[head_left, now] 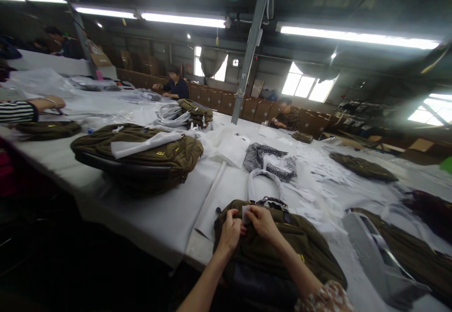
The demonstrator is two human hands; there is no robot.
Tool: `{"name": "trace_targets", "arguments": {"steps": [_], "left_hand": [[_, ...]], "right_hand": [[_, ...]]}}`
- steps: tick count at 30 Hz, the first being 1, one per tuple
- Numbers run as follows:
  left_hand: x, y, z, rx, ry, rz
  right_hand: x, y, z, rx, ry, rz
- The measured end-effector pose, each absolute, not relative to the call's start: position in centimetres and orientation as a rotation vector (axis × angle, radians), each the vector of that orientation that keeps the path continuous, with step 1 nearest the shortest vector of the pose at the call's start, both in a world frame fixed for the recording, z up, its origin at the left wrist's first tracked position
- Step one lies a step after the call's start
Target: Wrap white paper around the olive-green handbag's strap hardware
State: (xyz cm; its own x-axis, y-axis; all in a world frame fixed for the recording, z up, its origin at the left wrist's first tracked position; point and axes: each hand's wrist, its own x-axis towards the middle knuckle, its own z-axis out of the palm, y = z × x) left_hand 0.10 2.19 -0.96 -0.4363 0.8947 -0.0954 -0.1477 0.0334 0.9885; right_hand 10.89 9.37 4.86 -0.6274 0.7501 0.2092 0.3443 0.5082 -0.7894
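An olive-green backpack (310, 241) lies at the table's front edge before me. My right hand (263, 223) is closed in a pinch on a small whitish slip (245, 214) over the backpack's upper part. Close beside it, my left hand (230, 232) has its fingers curled together against the bag near its top left; what they grip, if anything, is hidden. A carrying loop wrapped in white (264, 173) stands up from the top of the bag, behind my hands.
Another olive backpack (169, 161) with a rolled white sheet on it lies to the left. A grey tape dispenser-like device (374, 255) stands at right. White wrapping, a speckled cloth (257, 154) and more bags cover the white table (176, 213). A striped sleeve (17, 111) reaches in from the left; several co-workers are beyond.
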Motion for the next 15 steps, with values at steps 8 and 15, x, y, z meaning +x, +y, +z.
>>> {"name": "trace_targets", "arguments": {"steps": [8, 15], "left_hand": [[0.4, 2.0, -1.0, 0.882, 1.459, 1.542], [0.4, 2.2, -1.2, 0.928, 1.467, 1.536]], "right_hand": [[12.3, 8.6, 4.8, -0.873, -2.203, 1.062], [12.7, 10.1, 4.7, -0.877, -2.131, 1.314]]}}
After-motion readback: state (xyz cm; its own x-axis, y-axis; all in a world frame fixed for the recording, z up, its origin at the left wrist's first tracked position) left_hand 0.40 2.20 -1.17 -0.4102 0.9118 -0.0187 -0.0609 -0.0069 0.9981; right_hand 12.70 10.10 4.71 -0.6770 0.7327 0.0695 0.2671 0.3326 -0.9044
